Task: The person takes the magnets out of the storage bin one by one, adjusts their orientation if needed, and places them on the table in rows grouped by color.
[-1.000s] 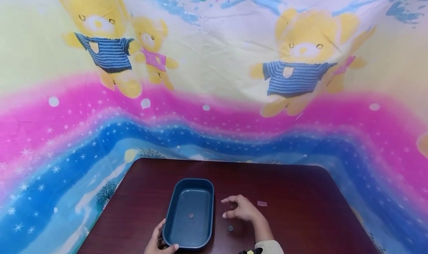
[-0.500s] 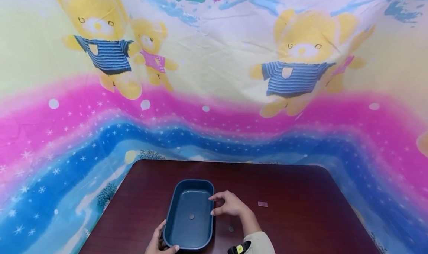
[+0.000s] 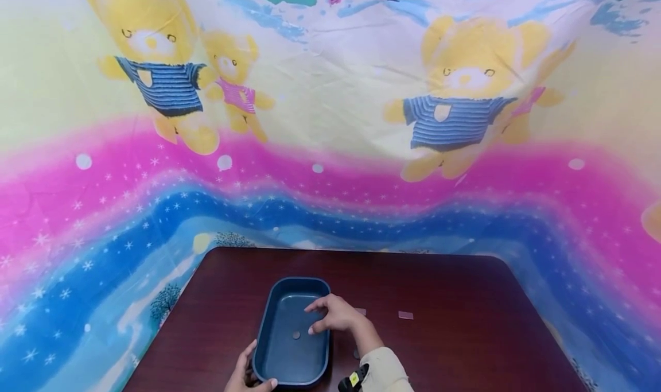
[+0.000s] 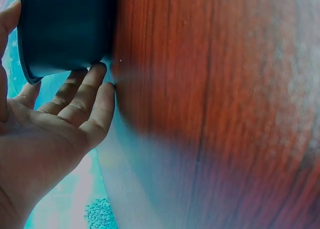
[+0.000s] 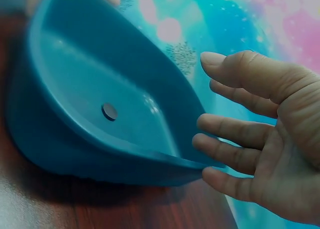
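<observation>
A dark blue rectangular tub (image 3: 291, 352) with rounded corners and tall walls stands on the table. My left hand (image 3: 245, 372) grips its near left corner, thumb on the rim and fingers against the outer wall (image 4: 65, 34). On the tub's floor lies one small grey round disc (image 5: 109, 112), coin-like. My right hand (image 3: 334, 314) is over the tub's right wall, thumb and fingers apart with nothing between them. Seen from the right wrist, its fingers (image 5: 235, 131) are spread loosely near the rim. Another small round disc (image 3: 356, 354) is on the table, partly hidden by the right wrist.
Two small pinkish flat rectangles lie right of the tub: one rectangle (image 3: 405, 315) in full view, the other rectangle (image 3: 361, 311) partly behind the right hand. The dark red-brown table (image 3: 454, 346) has a patterned cloth (image 3: 320, 122) hanging behind it.
My right hand has moved left from above the table to over the tub's right wall, uncovering the second pinkish rectangle. The left hand and tub have stayed in place.
</observation>
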Tool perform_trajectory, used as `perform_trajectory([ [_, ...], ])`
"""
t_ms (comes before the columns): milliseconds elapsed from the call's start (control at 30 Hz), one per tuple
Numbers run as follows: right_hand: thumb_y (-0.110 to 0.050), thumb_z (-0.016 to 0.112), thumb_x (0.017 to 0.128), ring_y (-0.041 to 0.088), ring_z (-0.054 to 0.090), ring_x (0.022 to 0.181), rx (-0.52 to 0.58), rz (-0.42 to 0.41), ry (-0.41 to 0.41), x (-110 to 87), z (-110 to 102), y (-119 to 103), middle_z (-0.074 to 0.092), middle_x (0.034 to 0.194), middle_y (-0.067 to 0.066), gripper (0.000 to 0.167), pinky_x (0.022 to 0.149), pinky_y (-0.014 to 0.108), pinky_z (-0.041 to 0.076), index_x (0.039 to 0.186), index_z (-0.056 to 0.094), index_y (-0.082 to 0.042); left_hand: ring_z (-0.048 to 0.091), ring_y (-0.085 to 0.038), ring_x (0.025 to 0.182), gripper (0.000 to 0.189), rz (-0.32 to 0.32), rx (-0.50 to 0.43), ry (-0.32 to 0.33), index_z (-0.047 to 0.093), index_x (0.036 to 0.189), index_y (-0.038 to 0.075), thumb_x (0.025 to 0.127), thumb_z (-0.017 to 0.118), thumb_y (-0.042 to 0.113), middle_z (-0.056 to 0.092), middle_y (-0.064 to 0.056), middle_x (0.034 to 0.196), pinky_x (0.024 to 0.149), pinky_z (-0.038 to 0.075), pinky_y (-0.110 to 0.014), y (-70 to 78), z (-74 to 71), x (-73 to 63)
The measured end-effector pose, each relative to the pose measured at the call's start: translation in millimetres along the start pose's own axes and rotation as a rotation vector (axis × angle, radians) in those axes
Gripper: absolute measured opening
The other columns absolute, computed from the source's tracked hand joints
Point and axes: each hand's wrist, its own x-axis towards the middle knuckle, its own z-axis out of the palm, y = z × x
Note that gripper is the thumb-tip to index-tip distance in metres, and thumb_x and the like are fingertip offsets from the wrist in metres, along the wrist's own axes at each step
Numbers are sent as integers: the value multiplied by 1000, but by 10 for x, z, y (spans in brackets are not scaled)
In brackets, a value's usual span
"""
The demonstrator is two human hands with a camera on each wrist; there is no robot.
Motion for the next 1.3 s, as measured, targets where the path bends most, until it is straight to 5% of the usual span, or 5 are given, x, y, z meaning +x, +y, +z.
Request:
perform_trajectory([
  [367,-16,79,72,9,56,89,-11,-30,-23,158,110,-20,64,104,-5,34,74,25,48,106,71,-17,57,-35,96,96,6,-11,-7,7,144,-4,79,75,16,41,-38,122,72,51,-43,-6,10,-8],
  [800,-9,78,72,18,58,96,8,52,-79,340,322,26,65,103,5,35,77,29,48,106,69,-5,56,-36,100,97,-20,-13,4,7,145,0,78,76,17,37,-37,128,74,50,-43,-33,29,1],
  [1300,-9,83,63,16,55,76,-25,175,239,413,751,52,63,85,3,34,69,33,48,93,69,-2,56,-35,101,94,17,27,21,10,145,-2,78,75,14,40,-36,127,76,49,-41,-18,5,-7],
])
